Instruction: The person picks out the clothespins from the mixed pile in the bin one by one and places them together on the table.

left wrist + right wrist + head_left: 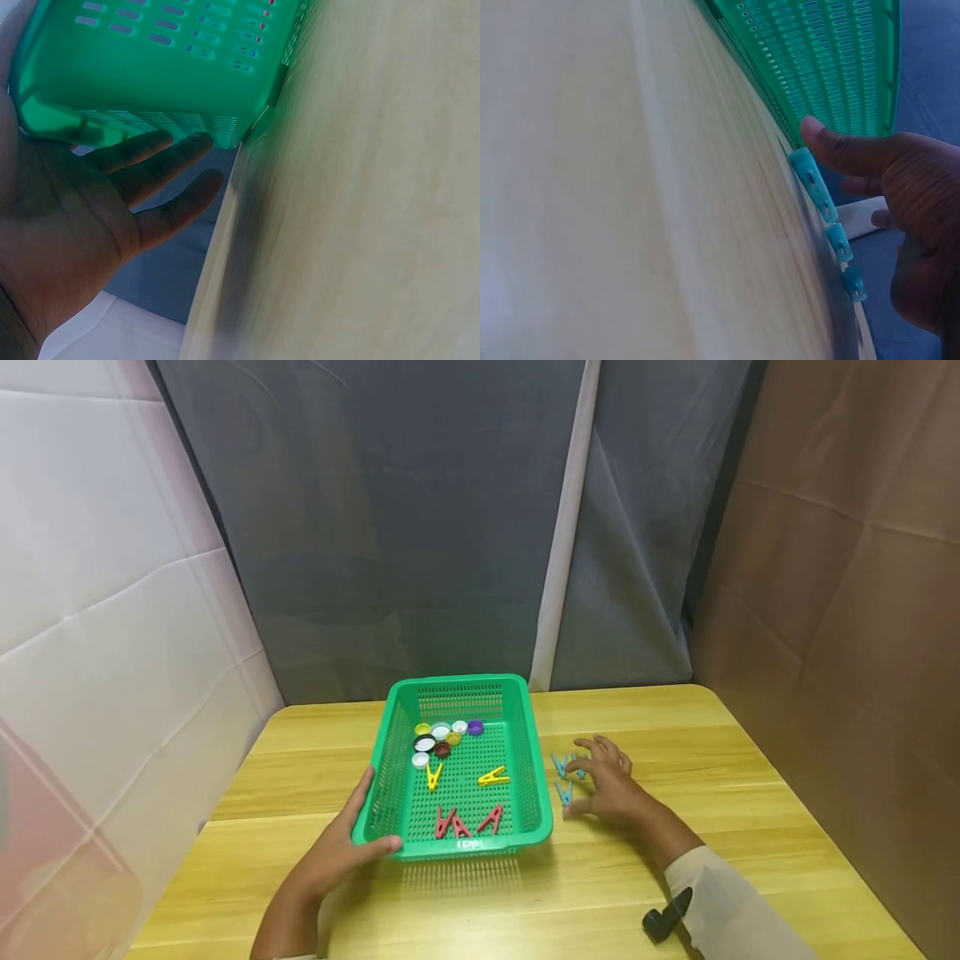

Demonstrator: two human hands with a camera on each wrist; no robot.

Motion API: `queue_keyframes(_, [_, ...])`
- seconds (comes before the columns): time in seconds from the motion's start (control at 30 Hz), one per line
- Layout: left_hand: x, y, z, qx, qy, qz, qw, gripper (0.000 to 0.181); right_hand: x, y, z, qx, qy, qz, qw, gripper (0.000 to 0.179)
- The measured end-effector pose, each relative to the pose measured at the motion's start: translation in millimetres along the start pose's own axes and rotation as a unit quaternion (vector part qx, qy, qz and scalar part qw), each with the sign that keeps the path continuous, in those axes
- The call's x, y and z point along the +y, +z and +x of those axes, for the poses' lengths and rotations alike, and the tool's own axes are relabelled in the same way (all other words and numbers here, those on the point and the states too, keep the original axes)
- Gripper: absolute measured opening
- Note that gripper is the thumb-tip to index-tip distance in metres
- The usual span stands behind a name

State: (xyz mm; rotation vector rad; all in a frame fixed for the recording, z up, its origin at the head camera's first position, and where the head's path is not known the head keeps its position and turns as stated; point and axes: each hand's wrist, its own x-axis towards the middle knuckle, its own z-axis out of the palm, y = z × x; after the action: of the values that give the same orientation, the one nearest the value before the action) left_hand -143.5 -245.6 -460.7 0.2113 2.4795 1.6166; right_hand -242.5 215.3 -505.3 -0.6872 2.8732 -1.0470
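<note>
A green plastic basket (534, 752) stands on the table. My left hand (339, 847) holds its near left corner, thumb over the rim; other fingers (163, 166) reach along the outside wall in the left wrist view. To the right of the basket lie three blue clothespins (564, 792), seen edge-on in the right wrist view as blue clips (813, 184). My right hand (611, 789) hovers around them with fingers spread, its thumb close to the nearest clip. Whether it touches that one, I cannot tell.
Inside the basket, several bottle caps (424, 743) cluster at the far left. Two yellow clothespins (492, 776) lie mid-basket, and three red clothespins (491, 819) near the front wall. Grey curtain (420, 527) hangs behind the wooden table (750, 827).
</note>
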Motion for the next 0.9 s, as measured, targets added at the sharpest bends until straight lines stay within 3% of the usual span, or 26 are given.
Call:
queue_keyframes(0.13, [0.5,-0.2,-0.2,0.002,0.001,0.005,1.0000,0.123,0.3,-0.7,0.3,0.019,0.008,-0.014,0.9997,0.064])
queue_keyframes(0.43, [-0.8,-0.1,-0.1,-0.004,0.003,-0.004,1.0000,0.122,2.4,-0.3,-1.5,0.008,0.015,-0.009,0.9998,0.050])
queue_keyframes(0.9, [0.0,-0.5,-1.2,-0.003,0.010,-0.007,0.9999,0.122,2.5,-0.1,-1.2,0.011,0.017,-0.011,0.9997,0.065])
